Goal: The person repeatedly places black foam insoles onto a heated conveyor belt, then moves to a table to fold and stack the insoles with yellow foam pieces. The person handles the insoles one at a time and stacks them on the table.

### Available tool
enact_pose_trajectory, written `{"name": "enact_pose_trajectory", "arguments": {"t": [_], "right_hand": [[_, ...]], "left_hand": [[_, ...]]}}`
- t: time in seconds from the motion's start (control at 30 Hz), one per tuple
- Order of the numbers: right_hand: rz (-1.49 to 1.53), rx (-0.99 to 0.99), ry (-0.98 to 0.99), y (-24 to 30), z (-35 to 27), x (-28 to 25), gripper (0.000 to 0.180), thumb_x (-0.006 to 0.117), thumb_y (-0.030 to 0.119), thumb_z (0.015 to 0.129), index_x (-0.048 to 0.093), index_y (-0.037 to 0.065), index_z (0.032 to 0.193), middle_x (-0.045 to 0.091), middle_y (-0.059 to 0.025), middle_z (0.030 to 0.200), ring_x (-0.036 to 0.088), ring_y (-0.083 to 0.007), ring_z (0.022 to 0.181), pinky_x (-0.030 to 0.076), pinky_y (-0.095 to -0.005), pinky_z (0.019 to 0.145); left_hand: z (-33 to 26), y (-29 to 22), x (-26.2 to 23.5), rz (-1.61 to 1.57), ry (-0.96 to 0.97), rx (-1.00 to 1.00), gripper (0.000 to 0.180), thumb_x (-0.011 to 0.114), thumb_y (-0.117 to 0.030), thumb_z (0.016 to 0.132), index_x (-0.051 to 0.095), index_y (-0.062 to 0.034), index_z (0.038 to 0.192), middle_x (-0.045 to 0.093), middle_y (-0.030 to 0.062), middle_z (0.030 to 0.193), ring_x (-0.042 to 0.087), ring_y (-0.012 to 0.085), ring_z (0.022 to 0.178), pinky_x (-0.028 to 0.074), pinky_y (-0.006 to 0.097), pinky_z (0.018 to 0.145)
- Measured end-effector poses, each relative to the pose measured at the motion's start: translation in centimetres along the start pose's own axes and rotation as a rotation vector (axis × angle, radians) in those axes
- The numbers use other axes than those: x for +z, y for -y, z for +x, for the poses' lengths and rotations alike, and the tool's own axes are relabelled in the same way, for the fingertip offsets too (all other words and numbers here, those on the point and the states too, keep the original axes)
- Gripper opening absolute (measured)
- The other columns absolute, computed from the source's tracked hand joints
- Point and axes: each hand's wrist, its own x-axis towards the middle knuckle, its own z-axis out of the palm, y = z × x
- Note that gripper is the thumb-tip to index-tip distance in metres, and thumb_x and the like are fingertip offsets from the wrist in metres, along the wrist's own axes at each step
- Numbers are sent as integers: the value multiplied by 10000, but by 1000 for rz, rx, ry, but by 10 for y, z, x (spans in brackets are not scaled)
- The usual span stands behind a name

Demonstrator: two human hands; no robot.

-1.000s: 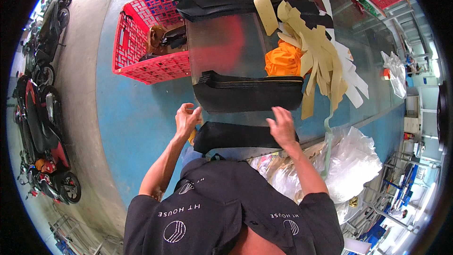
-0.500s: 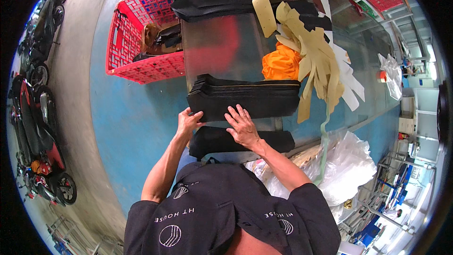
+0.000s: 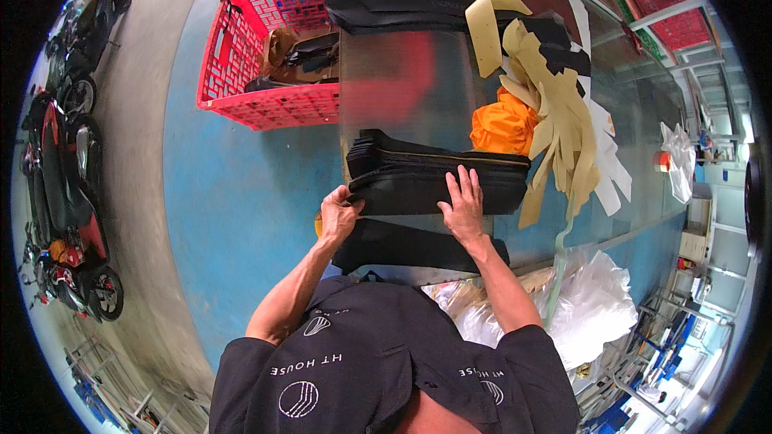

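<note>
A thick stack of black flat strips [image 3: 430, 193] lies across the metal table, its layers fanned at the left end. My left hand [image 3: 341, 214] is closed at the stack's near left corner, thumb and fingers pinching the edge of a black strip. With fingers stretched out, my right hand [image 3: 464, 207] rests flat on top of the stack, right of its middle. Nearer to my body lies a second black piece or pile [image 3: 414, 246], partly beneath my right wrist.
A red plastic crate [image 3: 281, 100] holding dark scraps stands left of the table [image 3: 402, 80]. More black pieces [image 3: 402, 8] lie at the far end. Orange cloth [image 3: 504, 124] and tan strips [image 3: 555, 104] sit to the right. Clear plastic sheeting [image 3: 591, 305] bulges at the near right.
My right hand has slid right along the stack, its fingers now pointing forward. My left hand has stayed at the left corner, its fingers more curled. The whole view has shifted slightly.
</note>
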Motion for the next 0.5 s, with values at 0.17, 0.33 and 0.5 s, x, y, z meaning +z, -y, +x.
{"name": "enact_pose_trajectory", "arguments": {"t": [0.17,0.33,0.5], "right_hand": [[148,-195,-58,51,26,-8,623,766,154,692,534,62,1263,386,-166,1414,301,-391,1338,287,-468,1084],[347,-225,-58,91,51,15,586,770,133,682,564,48,1225,406,-161,1398,310,-386,1336,298,-457,1088],[419,-167,-91,100,55,32,535,766,104,683,587,23,1180,453,-162,1355,334,-378,1320,317,-452,1077]], "left_hand": [[-3,-14,5,42,-53,-22,99,684,-43,758,590,-25,785,583,2,641,547,69,588,473,259,515],[-4,-17,6,77,-78,18,118,693,-63,744,588,-13,768,579,16,610,543,80,566,453,272,521],[-3,-15,6,164,-88,44,144,703,-70,733,581,-3,769,566,43,598,538,100,576,445,293,543]]}}
